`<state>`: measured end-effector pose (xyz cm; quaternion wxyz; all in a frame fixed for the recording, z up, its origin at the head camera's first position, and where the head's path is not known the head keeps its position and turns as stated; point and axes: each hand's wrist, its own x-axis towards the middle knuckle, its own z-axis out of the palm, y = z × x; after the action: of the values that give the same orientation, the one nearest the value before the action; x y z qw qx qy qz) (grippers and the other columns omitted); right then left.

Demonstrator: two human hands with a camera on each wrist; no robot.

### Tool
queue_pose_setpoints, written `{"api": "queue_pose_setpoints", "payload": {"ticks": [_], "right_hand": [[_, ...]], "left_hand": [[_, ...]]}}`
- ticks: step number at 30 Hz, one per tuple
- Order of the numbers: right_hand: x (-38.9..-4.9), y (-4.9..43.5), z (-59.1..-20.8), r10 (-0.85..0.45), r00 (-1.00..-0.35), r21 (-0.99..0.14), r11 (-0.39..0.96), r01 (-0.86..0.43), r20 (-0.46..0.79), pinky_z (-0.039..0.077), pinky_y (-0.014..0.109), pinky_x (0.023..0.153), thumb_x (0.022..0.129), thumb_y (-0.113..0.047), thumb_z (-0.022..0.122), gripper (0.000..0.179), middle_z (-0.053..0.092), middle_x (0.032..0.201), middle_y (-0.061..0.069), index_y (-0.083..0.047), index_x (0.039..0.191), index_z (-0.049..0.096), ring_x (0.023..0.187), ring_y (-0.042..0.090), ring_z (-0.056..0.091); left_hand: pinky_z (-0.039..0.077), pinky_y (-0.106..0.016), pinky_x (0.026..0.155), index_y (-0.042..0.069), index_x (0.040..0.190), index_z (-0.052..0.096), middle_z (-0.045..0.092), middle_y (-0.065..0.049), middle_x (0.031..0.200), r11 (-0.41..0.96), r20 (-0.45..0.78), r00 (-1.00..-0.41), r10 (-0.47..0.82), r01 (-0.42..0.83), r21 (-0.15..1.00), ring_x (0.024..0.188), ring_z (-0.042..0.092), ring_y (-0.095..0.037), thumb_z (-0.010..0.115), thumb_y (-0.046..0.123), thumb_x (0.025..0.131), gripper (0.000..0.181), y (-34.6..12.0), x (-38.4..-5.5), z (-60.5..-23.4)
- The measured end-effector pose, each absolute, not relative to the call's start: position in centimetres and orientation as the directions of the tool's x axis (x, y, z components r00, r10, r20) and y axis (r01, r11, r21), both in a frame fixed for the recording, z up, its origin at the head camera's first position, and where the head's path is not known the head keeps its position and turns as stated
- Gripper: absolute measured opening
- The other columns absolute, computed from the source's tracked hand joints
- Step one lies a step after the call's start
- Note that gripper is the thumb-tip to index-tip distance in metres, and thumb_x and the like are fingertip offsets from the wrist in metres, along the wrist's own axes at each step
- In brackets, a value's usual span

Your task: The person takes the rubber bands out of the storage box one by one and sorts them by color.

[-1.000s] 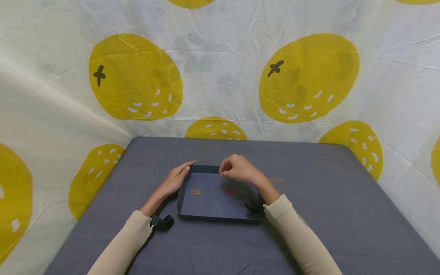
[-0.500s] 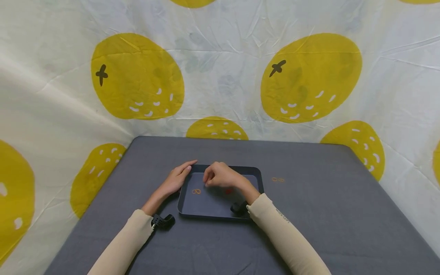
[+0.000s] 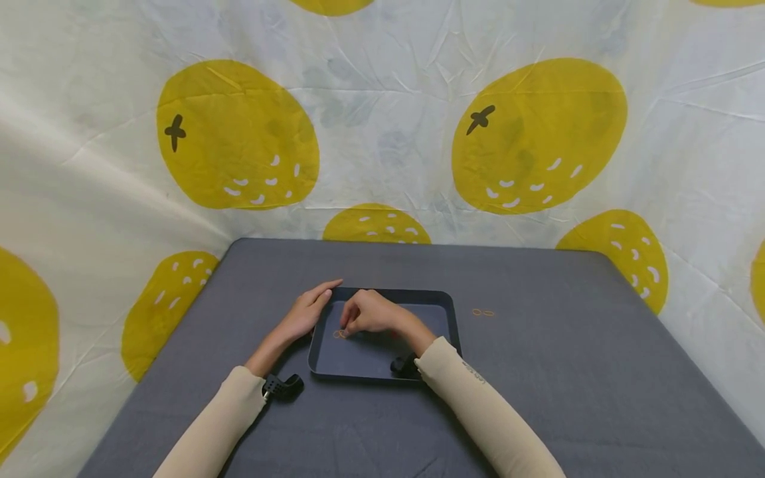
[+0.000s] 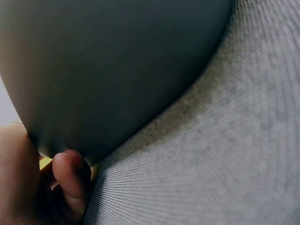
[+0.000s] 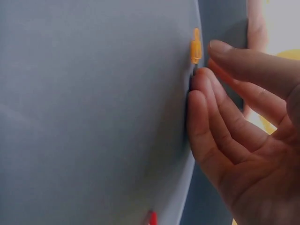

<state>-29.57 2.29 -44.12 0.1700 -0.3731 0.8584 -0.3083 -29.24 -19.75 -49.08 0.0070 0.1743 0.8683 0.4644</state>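
Note:
A dark, shallow rectangular tray (image 3: 382,380) lies on the table, its outer wall (image 4: 117,70) filling much of the left wrist view. My left hand (image 3: 306,312) holds the tray at its far left corner, thumb near the rim and fingers curled by the outer wall. My right hand (image 3: 372,312) reaches over the tray, its fingertips down beside orange rubber bands (image 3: 337,334) on the tray floor. In the right wrist view the thumb and fingers stand slightly apart close to the orange bands (image 5: 196,49). A small red piece (image 5: 153,218) shows at that view's bottom.
Two more orange rubber bands (image 3: 483,312) lie on the grey-covered table (image 3: 538,372), right of the tray. A pale curtain (image 3: 382,146) with yellow fruit prints hangs behind the table. A black wrist camera mount (image 3: 404,366) overhangs the tray's near side.
My right hand has moved left across the tray and lowered to the orange bands. Its arm now hides the red piece in the head view. My left hand has stayed on the corner.

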Motion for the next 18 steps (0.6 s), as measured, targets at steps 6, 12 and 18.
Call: {"api": "queue_pose_setpoints", "payload": {"ticks": [6, 12, 18], "right_hand": [[-29.6, 1.69, -44.36, -0.738, -0.672, -0.64, 0.547, -0.539, -0.064, 0.054, 0.023, 0.07, 0.09, -0.009, 0.078, 0.008, 0.079, 0.085, -0.003, -0.014, 0.094, 0.082, 0.073, 0.004, 0.067], [-29.63, 1.55, -44.52, -0.737, -0.672, -0.628, 0.556, -0.544, -0.07, 0.052, 0.022, 0.068, 0.089, -0.006, 0.076, 0.013, 0.078, 0.083, -0.005, -0.016, 0.093, 0.082, 0.072, 0.004, 0.065], [-29.64, 1.49, -44.59, -0.738, -0.67, -0.631, 0.556, -0.541, -0.076, 0.051, 0.021, 0.066, 0.086, -0.006, 0.078, 0.011, 0.076, 0.08, -0.007, -0.016, 0.088, 0.081, 0.07, 0.004, 0.065]], "left_hand": [[0.045, -0.05, 0.102, 0.02, 0.155, 0.051, 0.051, -0.013, 0.157, 0.508, 0.146, -0.938, 0.313, 0.296, 0.809, 0.129, 0.057, -0.035, 0.037, 0.035, 0.114, 0.045, -19.75, -29.31, -49.14], [0.043, -0.054, 0.105, 0.017, 0.154, 0.051, 0.051, -0.014, 0.157, 0.492, 0.157, -0.934, 0.321, 0.306, 0.815, 0.134, 0.055, -0.036, 0.038, 0.033, 0.114, 0.045, -19.73, -29.17, -49.04], [0.041, -0.058, 0.111, 0.015, 0.154, 0.051, 0.051, -0.014, 0.157, 0.491, 0.167, -0.931, 0.324, 0.316, 0.812, 0.142, 0.05, -0.037, 0.038, 0.032, 0.114, 0.045, -19.76, -29.17, -49.09]]}}
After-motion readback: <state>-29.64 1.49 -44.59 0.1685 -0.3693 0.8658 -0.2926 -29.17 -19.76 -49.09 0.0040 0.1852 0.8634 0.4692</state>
